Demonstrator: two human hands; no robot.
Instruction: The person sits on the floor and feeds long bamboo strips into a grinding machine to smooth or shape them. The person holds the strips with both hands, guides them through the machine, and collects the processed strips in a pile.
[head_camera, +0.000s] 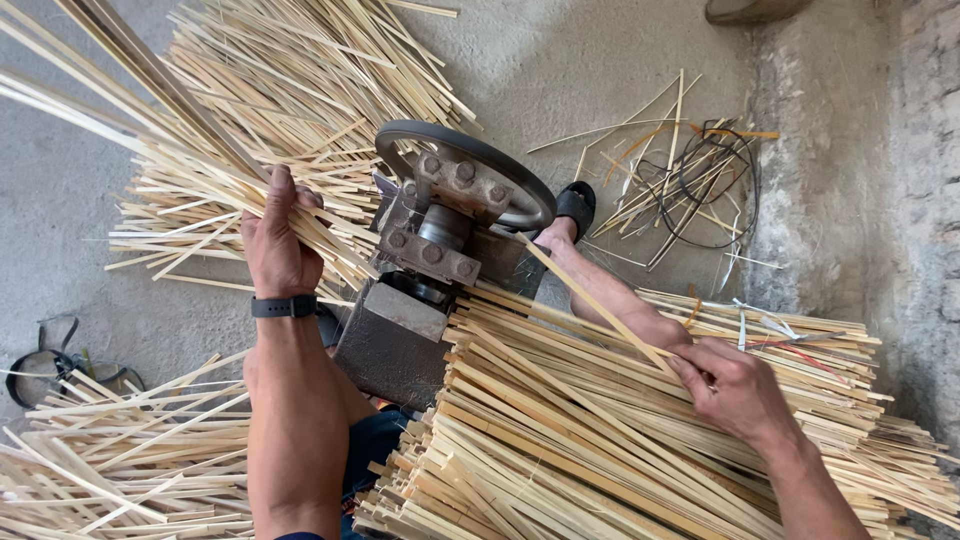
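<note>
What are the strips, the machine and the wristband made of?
Strips: pale, straight-grained splints, likely split bamboo or wood, raw and unfinished. The left hand grips a bundle; the right hand pinches one strip.
Machine: looks like cast iron or steel, with grey, dull, bolted plates and a dark ring handwheel.
Wristband: matte black, probably rubber or silicone.

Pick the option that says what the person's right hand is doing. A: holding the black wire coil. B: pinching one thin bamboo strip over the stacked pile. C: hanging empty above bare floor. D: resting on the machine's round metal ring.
B: the right hand pinches a single thin bamboo strip that slants up toward the machine, above the stacked pile of strips.
</note>
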